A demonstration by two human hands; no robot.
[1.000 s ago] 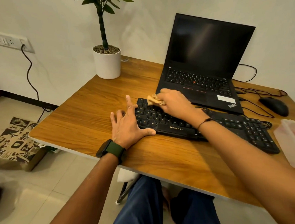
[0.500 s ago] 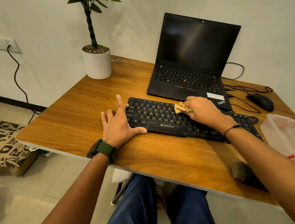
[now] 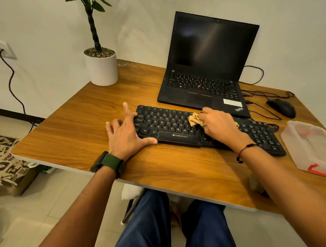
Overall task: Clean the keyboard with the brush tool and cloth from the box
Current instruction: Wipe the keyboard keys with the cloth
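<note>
The right hand (image 3: 217, 124) grips the bunched tan cloth (image 3: 194, 120), pressing it on the keyboard (image 3: 169, 123) mid-desk, just in front of the laptop (image 3: 206, 88); the left hand (image 3: 125, 133) lies flat with fingers spread, bracing the keyboard's left end; risk here, I'd say: a hard swipe could snag a keycap, or drive the board back into the laptop if that brace slips.

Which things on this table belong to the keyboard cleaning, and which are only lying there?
In use:
keyboard
cloth, gripped by right hand
left hand, steadying the keyboard
plastic box

Lying about:
laptop
mouse
potted plant
</note>
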